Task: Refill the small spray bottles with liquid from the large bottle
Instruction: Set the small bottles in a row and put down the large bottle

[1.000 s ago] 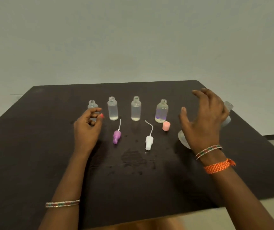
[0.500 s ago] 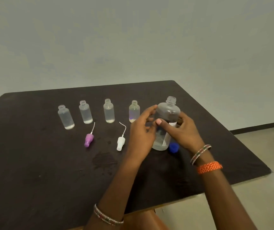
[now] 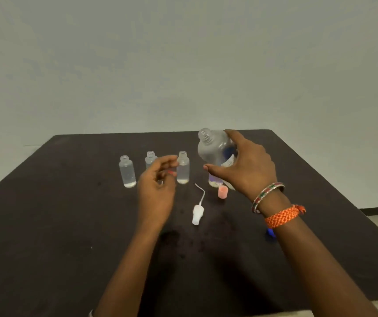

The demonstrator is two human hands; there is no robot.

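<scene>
Head view: four small bottles [image 3: 127,171] stand uncapped in a row on the dark surface [image 3: 46,225], each with a little clear liquid at the bottom; the fourth is mostly hidden behind the large bottle [image 3: 214,148]. The right hand [image 3: 247,167] grips that frosted, capless large bottle, tilted, above the row's right end. The left hand [image 3: 157,191] hovers loosely curled, holding nothing, left of it. One white sprayer [image 3: 198,213] and one pink cap [image 3: 222,191] lie nearby.

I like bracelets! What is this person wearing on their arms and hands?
The right wrist has a thin beaded bangle in red, green and white, plus a woven orange thread band. Both forearms are bare, with no sleeves. The left hand shows red-painted fingernails.
</scene>
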